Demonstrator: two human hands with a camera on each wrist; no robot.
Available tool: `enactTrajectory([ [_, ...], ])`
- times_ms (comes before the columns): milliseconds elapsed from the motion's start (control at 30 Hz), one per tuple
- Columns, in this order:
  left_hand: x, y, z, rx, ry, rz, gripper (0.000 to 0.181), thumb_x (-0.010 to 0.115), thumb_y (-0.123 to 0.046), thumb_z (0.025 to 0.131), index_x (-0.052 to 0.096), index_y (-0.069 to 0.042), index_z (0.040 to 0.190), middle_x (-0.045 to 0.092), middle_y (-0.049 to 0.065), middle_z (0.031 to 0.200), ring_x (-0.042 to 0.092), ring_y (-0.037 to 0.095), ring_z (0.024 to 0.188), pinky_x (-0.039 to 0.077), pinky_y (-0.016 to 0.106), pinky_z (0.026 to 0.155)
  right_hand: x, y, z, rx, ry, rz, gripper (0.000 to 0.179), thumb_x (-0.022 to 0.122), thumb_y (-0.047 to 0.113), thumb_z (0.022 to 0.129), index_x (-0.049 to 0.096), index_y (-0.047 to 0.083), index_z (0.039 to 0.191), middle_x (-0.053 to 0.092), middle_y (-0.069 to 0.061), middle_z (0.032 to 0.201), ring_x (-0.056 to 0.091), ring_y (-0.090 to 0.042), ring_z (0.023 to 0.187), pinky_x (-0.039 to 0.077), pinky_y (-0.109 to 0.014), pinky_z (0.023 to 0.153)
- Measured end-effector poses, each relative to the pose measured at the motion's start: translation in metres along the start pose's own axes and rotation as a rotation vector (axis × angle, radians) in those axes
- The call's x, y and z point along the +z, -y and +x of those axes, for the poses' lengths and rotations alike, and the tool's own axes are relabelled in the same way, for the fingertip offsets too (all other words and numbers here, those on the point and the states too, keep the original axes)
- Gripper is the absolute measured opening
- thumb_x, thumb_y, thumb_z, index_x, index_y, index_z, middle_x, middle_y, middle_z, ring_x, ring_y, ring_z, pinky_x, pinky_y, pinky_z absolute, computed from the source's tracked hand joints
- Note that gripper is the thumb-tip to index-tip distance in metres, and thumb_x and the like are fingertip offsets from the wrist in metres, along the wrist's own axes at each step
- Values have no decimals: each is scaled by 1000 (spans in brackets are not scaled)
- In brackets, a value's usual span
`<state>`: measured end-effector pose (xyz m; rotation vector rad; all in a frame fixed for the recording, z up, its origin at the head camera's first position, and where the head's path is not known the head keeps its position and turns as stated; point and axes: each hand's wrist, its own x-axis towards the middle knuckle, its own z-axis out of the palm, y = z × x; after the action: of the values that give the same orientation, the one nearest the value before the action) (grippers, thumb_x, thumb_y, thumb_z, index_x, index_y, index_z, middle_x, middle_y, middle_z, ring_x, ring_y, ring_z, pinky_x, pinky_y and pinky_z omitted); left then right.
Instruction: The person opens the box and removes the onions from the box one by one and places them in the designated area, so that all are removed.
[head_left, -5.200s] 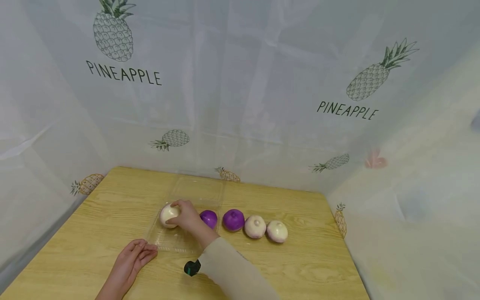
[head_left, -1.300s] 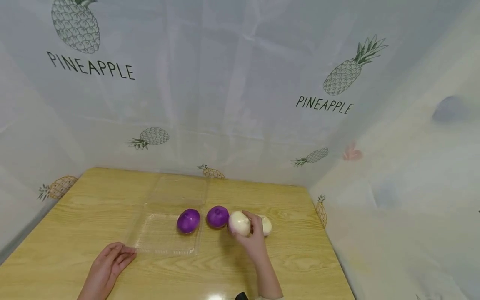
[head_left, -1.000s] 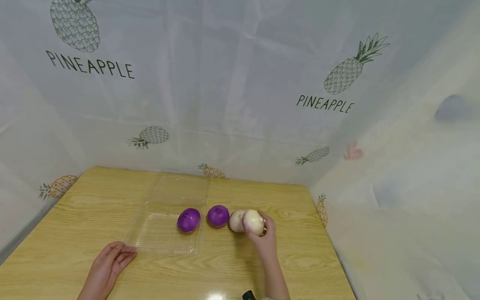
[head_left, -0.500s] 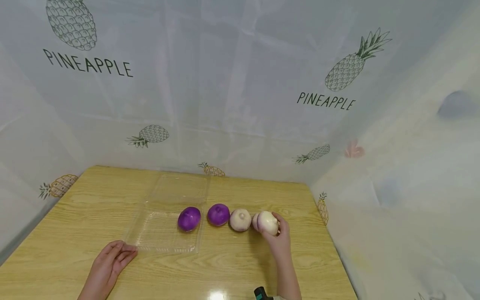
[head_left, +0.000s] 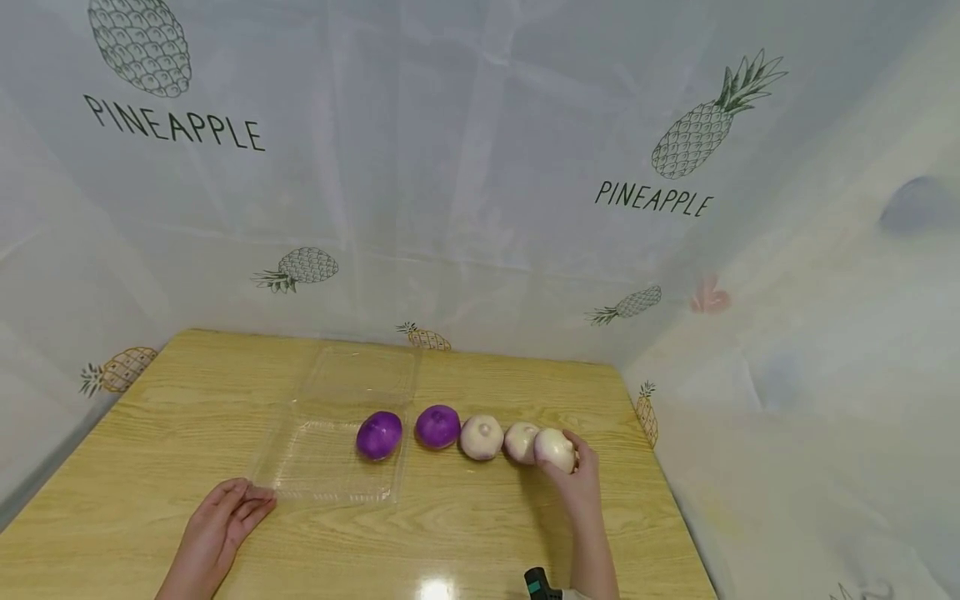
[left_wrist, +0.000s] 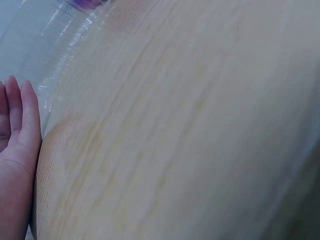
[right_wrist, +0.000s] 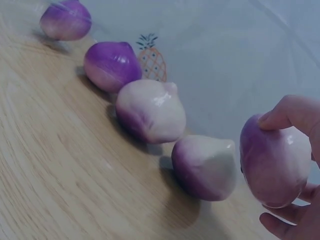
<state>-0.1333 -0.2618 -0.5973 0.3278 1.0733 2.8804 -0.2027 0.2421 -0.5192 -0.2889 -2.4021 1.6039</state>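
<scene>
your right hand (head_left: 583, 487) grasps a white-and-purple onion (head_left: 552, 451), thumb and fingers curled round it, at the right end of a row on the wooden table (head_left: 450, 542), just beside a pale onion (head_left: 520, 442). another pale onion (head_left: 482, 437) and a purple onion (head_left: 438, 427) sit further left. your left hand (head_left: 216, 531), fingers loosely straight, touches the near left corner of the clear container (head_left: 330, 497), which holds a second purple onion (head_left: 379, 436).

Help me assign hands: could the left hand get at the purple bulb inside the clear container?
Probably yes: the left hand rests at the near left corner of the clear container, the lid lies open, and nothing visible covers the purple bulb.
</scene>
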Motion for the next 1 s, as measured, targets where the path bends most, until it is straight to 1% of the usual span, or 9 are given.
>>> enactTrajectory([
  [67, -1, 0, 1, 0, -10, 7, 33, 28, -6, 108, 61, -3, 114, 68, 13, 108, 64, 25, 106, 49, 40, 98, -2, -2, 1, 6, -22, -8, 65, 78, 10, 80, 48, -2, 136, 35, -24, 136, 41, -35, 112, 45, -35, 82],
  [200, -1, 1, 2, 8, -5, 3, 32, 28, -5, 108, 60, -2, 114, 67, 13, 108, 64, 25, 105, 49, 40, 98, -4, -9, 2, 20, -57, -11, 65, 78, 9, 80, 47, -5, 135, 34, -27, 135, 40, -37, 115, 45, -41, 88],
  [300, -2, 1, 2, 14, -2, 4, 31, 29, -5, 108, 59, -1, 114, 67, 13, 108, 64, 25, 104, 49, 40, 98, -6, -14, 3, 58, -61, -3, 67, 78, 10, 81, 44, -5, 137, 32, -29, 137, 41, -40, 117, 46, -47, 92],
  [367, -1, 1, 2, 17, -11, 11, 30, 30, -5, 108, 59, -1, 113, 66, 13, 108, 64, 25, 104, 50, 40, 97, -9, -17, 3, 79, -61, 0, 67, 78, 10, 82, 43, -7, 137, 32, -30, 138, 40, -42, 119, 44, -51, 95],
  [467, 0, 1, 2, 23, -24, 15, 29, 31, -5, 108, 59, -1, 114, 66, 13, 107, 64, 26, 103, 50, 40, 96, -11, -19, 4, 86, -64, 0, 67, 77, 9, 82, 42, -10, 136, 33, -32, 138, 39, -44, 123, 41, -55, 99],
  [633, -1, 2, 1, 21, -26, 10, 30, 30, -4, 108, 59, -1, 114, 67, 14, 108, 64, 26, 103, 50, 40, 97, -13, -22, 4, 95, -85, 1, 66, 77, 7, 81, 43, -11, 135, 36, -34, 136, 37, -45, 125, 38, -56, 102],
  [800, -2, 2, 1, 23, -31, 26, 29, 30, -5, 108, 59, -1, 114, 67, 13, 108, 65, 25, 103, 50, 40, 97, -15, -26, 6, 106, -94, 9, 68, 78, 7, 81, 43, -11, 136, 42, -34, 136, 40, -45, 126, 37, -55, 104],
  [900, -2, 3, 1, 32, -20, 29, 30, 30, -4, 108, 58, -1, 115, 67, 14, 108, 64, 25, 103, 50, 40, 97, -15, -26, 6, 120, -96, 14, 69, 79, 9, 82, 42, -12, 137, 42, -34, 137, 41, -45, 126, 37, -55, 105],
  [1000, -1, 4, 1, 39, -11, 22, 30, 30, -4, 108, 58, 0, 116, 67, 15, 108, 64, 26, 103, 50, 41, 97, -16, -26, 5, 130, -87, -3, 71, 79, 12, 83, 41, -12, 138, 41, -34, 139, 40, -46, 128, 37, -56, 105],
])
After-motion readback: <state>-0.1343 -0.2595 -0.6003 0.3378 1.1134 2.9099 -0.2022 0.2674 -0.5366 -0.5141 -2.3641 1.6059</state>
